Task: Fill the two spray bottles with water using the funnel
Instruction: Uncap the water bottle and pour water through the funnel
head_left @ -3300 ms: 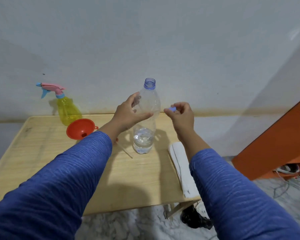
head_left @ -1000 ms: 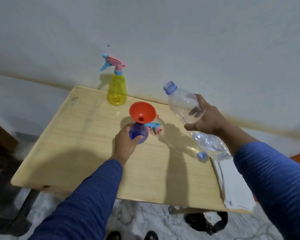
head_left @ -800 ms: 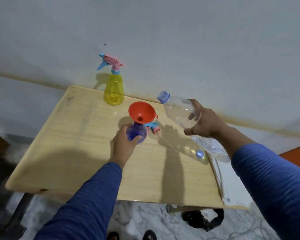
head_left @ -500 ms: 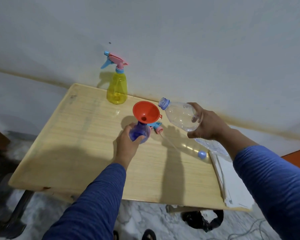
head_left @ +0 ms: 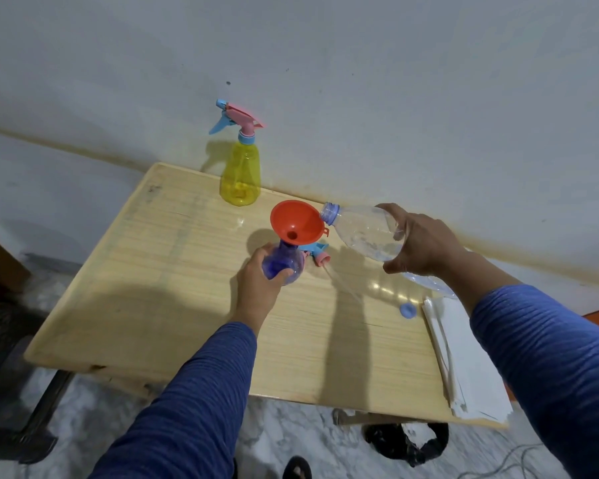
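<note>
— Pale wall behind, and one wooden table (head_left: 173, 305) in front. What's on it, biggest first?

— One stack of white paper (head_left: 471, 368) at the right edge. One clear water bottle (head_left: 363, 233), tipped, mouth at the rim of the one orange funnel (head_left: 296, 223); the right hand (head_left: 419, 243) wraps it. Two spray bottles: the yellow one (head_left: 241, 174) upright by the wall, the blue one (head_left: 282, 262) (funnel seated in its neck) gripped by the left hand (head_left: 256, 288).

— Smaller?

— One loose spray head (head_left: 317, 252), one blue cap (head_left: 407, 310).
</note>
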